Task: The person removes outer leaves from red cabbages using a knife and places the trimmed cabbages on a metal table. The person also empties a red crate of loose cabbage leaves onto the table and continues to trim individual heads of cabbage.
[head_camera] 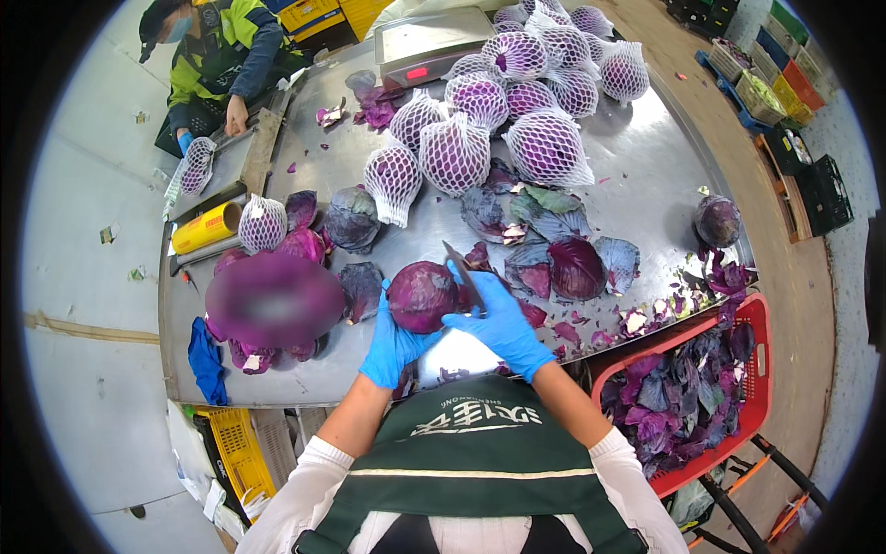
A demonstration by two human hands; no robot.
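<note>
My left hand (396,346), in a blue glove, cups a red cabbage head (423,296) from its left side and from below. In my gloved right hand (497,317) is a knife (465,277), its dark blade pointing up and left, close beside the cabbage. Loose outer cabbage leaves (578,269) lie beyond and to the right of my hands. Trimmed cabbages (301,247) are piled at left, partly hidden by a blurred patch. An untrimmed cabbage (352,219) sits beyond them. Many cabbages in white foam nets (455,154) are heaped farther back.
A metal table (644,180) carries everything, including a scale (432,41) and a yellow film roll (206,228). A red crate (760,374) of leaves stands at right. One cabbage (718,221) rests near the right edge. A co-worker (221,62) handles a netted cabbage at upper left.
</note>
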